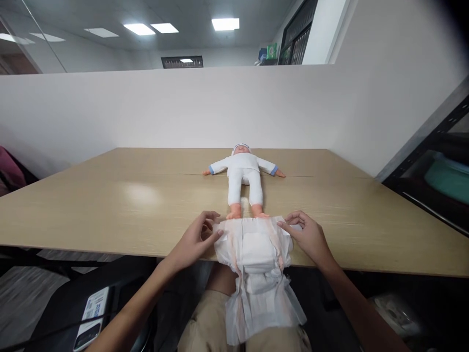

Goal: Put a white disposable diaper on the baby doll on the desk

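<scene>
A baby doll (245,177) in white clothes and a cap lies on its back on the wooden table (110,200), feet toward me. A white diaper (256,266) is spread over the table's near edge, its lower half hanging onto my lap. My left hand (198,237) pinches the diaper's top left corner. My right hand (307,233) grips its top right corner. The diaper's top edge lies just below the doll's feet.
A white partition wall (146,107) stands behind the table and along its right side. A dark shelf unit (432,171) is at the right. A black chair with a phone-like object (90,318) on it sits at the lower left.
</scene>
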A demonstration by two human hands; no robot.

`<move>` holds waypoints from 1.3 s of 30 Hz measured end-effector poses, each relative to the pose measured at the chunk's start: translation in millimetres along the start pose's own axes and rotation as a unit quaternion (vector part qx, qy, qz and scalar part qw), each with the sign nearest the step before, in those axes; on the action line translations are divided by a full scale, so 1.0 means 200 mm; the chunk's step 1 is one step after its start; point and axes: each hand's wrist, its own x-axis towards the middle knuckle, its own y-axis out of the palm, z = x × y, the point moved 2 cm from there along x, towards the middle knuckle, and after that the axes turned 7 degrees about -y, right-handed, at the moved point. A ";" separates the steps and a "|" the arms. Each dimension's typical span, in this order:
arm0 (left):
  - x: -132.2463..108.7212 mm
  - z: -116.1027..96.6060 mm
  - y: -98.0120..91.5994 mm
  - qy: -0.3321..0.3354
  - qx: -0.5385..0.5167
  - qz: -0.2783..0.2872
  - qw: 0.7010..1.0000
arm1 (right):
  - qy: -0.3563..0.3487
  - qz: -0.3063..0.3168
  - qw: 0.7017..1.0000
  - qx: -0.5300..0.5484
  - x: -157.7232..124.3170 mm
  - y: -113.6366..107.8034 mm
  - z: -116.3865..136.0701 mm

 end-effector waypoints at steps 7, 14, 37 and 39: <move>-0.08 0.06 0.05 0.088 0.163 -0.025 0.982 | -0.021 0.015 0.995 -0.094 -0.02 -0.01 0.03; -0.05 0.13 0.07 0.073 0.191 -0.029 0.978 | -0.179 -0.029 0.949 -0.259 -0.07 0.01 0.13; -0.08 0.12 0.08 -0.021 0.220 -0.180 0.959 | -0.281 0.215 0.904 -0.239 -0.43 0.35 0.47; -0.11 0.14 0.06 -0.045 0.240 -0.176 0.954 | -0.279 0.214 0.903 -0.245 -0.43 0.36 0.47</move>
